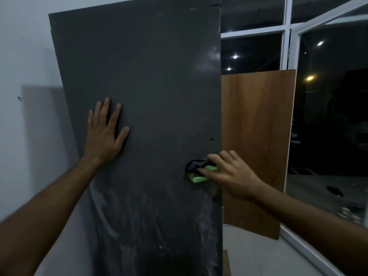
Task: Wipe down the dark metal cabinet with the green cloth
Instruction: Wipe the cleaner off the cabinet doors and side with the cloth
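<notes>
Left hand (103, 134) flat on the dark metal cabinet (151, 80), fingers (114, 114) straight and spread. Right hand (229, 174), fingers curled, grips the bunched green cloth (199, 175) against the cabinet's right edge, low on the panel.

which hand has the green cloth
The right hand: its fingers curl round the bunched green cloth near the dark cabinet's right edge. The left hand holds nothing and rests flat on the panel, fingers spread.
</notes>
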